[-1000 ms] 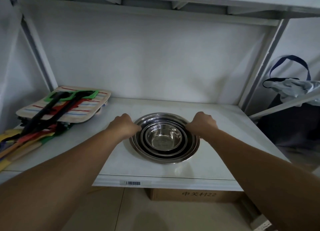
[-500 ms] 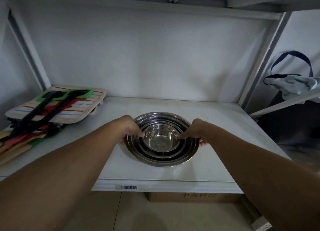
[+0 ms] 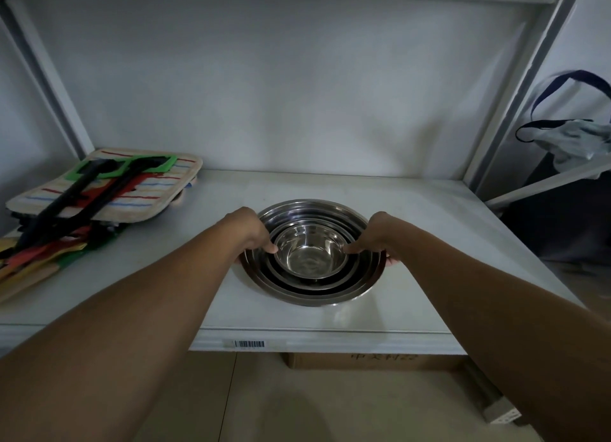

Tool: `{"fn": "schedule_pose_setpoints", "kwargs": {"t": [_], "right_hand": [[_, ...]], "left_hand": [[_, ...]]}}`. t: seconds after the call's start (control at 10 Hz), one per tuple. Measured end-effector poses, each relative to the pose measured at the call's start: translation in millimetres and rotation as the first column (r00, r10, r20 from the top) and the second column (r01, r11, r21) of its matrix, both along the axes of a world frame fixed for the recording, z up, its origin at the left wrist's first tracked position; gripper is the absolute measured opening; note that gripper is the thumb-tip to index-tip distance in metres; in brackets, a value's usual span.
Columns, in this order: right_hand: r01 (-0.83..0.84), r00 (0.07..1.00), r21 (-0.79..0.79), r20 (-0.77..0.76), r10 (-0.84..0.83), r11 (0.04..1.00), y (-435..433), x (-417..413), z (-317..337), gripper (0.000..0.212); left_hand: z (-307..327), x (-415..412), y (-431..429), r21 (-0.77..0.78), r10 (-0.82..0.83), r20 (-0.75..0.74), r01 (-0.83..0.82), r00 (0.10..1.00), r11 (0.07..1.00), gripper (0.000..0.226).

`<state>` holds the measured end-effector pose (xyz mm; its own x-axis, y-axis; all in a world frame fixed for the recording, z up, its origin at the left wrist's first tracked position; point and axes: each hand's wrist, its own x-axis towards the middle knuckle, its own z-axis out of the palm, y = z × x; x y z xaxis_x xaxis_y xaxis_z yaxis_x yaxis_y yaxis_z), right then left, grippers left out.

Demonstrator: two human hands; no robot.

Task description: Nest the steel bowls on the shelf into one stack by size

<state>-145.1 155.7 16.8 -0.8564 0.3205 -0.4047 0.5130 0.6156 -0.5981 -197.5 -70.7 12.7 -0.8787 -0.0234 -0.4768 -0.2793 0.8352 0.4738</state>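
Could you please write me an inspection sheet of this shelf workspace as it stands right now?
Surface: white shelf, with a barcode label on its front edge.
Job's things: steel bowls nested in one stack, largest outside, smallest in the middle.
Clutter: striped pot holder at the left rear, with black-handled utensils lying across it and coloured items beneath.
Grippers: left hand and right hand grip opposite sides of the stack, thumbs over the rims.
Cables: nothing seen.
Surroundings: cardboard box under the shelf; bag with dark straps to the right.
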Motion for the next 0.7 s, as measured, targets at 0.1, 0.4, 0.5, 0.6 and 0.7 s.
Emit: {"fn": "schedule_pose_setpoints", "kwargs": {"t": [0.1,0.4,0.5,0.6,0.7], "right_hand": [[-0.016,1.0,0.033,0.006,0.016,0.999,-1.1,-1.5,-1.0,0.069],[-0.045,0.999,0.053,0.033,0.043,0.998,-1.3,4.4,11.1,0.053],[-0.066,0.996,0.047,0.065,0.063,0.997,1.5,6.4,18.6,0.046],[-0.069,0.997,0.032,0.047,0.067,0.997,5.1,9.6,26.1,0.037],[-0.071,0.997,0.035,-0.012,0.072,0.997,7.9,16.3,30.5,0.042]], "left_hand": [[-3.7,-4.0,-0.4,-0.009,0.008,-0.013,-0.008,1.0,1.0,0.084],[-0.2,-2.3,-2.7,0.035,0.009,-0.003,-0.008,1.0,0.999,0.077],[6.0,-3.3,-5.3,0.097,0.035,0.067,-0.041,0.997,0.994,0.066],[21.1,3.6,-8.1,0.127,0.049,0.06,-0.057,0.997,0.99,0.066],[39.1,19.4,-9.9,0.047,0.037,-0.051,-0.035,0.998,0.998,0.072]]}}
